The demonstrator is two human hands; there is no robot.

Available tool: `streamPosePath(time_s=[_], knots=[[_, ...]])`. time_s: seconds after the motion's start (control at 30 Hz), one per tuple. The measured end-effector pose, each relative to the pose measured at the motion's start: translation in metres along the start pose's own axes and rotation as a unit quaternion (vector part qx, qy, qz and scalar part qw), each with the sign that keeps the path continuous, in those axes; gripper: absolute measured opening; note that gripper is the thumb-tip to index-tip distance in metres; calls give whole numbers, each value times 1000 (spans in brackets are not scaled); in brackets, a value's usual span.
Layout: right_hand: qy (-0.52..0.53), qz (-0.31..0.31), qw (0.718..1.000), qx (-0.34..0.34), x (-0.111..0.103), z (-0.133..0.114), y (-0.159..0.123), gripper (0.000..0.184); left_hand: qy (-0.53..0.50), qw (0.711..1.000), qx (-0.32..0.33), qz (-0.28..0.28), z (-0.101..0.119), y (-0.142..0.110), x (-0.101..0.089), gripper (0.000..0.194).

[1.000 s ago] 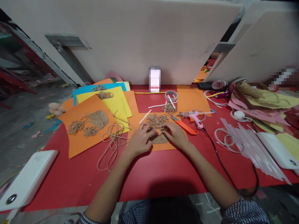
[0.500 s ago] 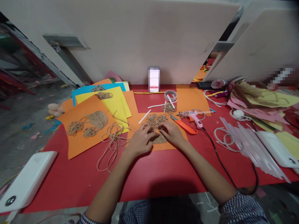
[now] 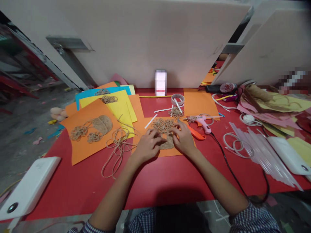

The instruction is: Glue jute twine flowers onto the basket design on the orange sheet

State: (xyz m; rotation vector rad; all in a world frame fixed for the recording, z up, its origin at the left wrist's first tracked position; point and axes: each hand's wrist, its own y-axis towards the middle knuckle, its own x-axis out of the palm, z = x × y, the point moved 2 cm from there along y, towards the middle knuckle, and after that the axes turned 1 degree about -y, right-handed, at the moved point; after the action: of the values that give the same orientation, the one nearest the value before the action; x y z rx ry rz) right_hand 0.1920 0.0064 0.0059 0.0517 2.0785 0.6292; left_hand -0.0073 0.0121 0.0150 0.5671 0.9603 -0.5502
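A twine pot-shaped piece lies on an orange paper sheet in front of me, with coiled twine flowers just above it. My left hand rests at the piece's left side, its fingers apart and one finger reaching over the twine. At the right edge of the piece is my right hand, fingers bent and spread, with nothing visible between them. Part of an orange utility knife shows beside the right hand; its blade end is mostly hidden.
A pink glue gun with a black cord lies to the right. Left are loose twine and a finished-looking twine design on orange paper. A tape roll, clear glue sticks and white power banks lie around.
My right hand has shifted slightly right, uncovering more of the twine piece and covering part of the utility knife. My left hand has stayed almost in place.
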Motion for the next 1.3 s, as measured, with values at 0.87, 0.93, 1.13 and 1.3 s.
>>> streamPosePath(time_s=[0.87,0.93,1.13,1.3], knots=[[-11,-31,999,-16,11,1,-13,25,197,976,90,-11,-9,59,-2,16],[-27,-8,1000,-11,4,5,-9,26,210,973,97,-10,-9,58,-3,15],[-188,104,961,172,-41,49,1,28,214,971,109,10,-11,53,-4,19],[-236,79,914,320,-60,90,-4,54,171,981,88,37,-11,46,0,24]])
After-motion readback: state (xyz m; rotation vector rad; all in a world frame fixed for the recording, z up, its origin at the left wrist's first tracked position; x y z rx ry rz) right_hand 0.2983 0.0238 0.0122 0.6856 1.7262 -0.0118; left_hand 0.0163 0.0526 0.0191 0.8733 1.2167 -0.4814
